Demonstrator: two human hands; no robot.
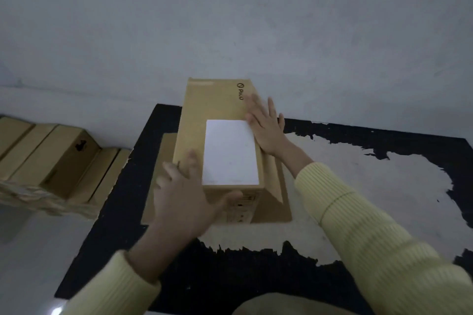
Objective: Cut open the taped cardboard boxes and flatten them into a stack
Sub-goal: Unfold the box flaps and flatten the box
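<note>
The box [220,102] looks light and stiff, suiting corner holds: left grip [184,192] spread at 7 o'clock, right grip [266,128] flat at 2.

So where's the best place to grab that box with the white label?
Probably by its two long side walls, left hand and right hand coming from opposite sides: the cardboard box is closed, smooth-topped and looks too wide for one hand.

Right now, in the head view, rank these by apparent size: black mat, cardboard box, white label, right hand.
1. black mat
2. cardboard box
3. white label
4. right hand, which looks close to the label in size, so that pair is unsure.
</note>
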